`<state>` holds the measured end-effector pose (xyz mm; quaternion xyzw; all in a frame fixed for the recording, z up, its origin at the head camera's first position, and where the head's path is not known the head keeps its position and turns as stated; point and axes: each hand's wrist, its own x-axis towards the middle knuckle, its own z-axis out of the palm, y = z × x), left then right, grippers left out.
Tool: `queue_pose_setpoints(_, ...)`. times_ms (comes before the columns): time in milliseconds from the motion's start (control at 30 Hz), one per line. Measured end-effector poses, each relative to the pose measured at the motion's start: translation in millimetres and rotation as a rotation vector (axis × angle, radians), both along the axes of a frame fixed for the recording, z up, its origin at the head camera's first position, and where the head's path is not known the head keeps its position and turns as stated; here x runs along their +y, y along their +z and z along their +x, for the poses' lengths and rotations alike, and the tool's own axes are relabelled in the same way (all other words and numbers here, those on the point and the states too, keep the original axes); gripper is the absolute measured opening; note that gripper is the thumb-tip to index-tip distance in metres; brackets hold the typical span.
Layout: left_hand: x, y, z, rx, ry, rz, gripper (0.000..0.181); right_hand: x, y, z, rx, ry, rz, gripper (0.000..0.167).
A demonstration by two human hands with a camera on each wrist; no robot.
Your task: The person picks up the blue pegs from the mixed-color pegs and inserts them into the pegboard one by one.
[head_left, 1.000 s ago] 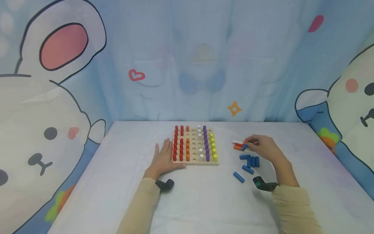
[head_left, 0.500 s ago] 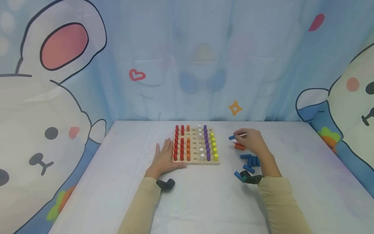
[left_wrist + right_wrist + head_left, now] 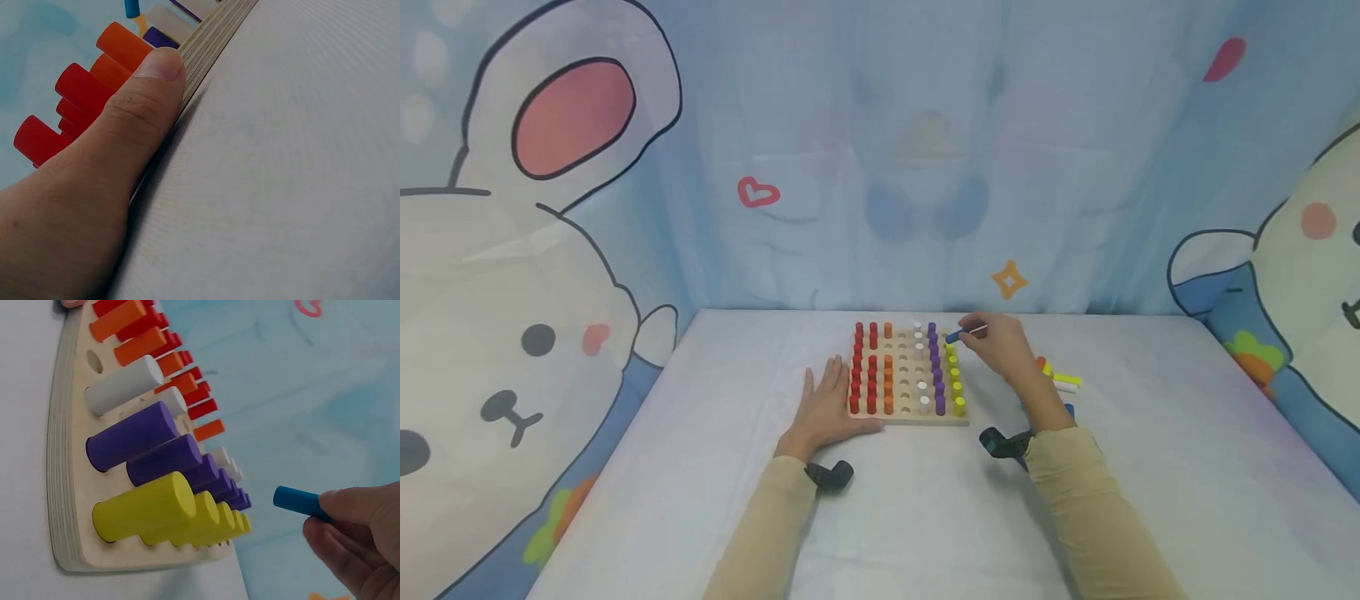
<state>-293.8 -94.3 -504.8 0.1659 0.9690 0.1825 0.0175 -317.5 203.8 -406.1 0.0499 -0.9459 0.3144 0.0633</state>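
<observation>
Because the right hand (image 3: 1000, 343) pinches the blue peg (image 3: 297, 502) by one end, tilted, its free end could knock the yellow pegs (image 3: 147, 506) near the grip if brought in low, left hand (image 3: 824, 412) resting straight-fingered against the pegboard (image 3: 65, 437).

No readable text, brands or numbers. Only printed signs, both on the blue curtain (image 3: 820, 108): red heart outline (image 3: 757, 190), behind and left of the pegboard (image 3: 917, 422); orange four-pointed star (image 3: 1002, 278), behind and right of it.
</observation>
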Motion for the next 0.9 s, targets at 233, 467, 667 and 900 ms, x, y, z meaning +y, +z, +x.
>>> queue_pose_setpoints(233,0.9,2.7,3.2,0.012,-0.006,0.003,0.126,-22,11.3,-15.8,0.077,0.065,0.122,0.022)
queue_pose_setpoints(467,1.0,4.6,1.4,0.014,-0.003,0.000,0.127,-33,16.0,-33.1,0.163,0.140,0.162,0.019)
queue_pose_setpoints(667,1.8,5.5,-0.9,0.022,0.006,-0.001,0.127,-42,14.6,-49.0,0.124,0.164,0.182,0.020)
queue_pose_setpoints(900,2.1,2.9,0.6,0.016,0.011,-0.003,0.126,-54,6.1,-63.7,0.117,0.216,0.273,0.020)
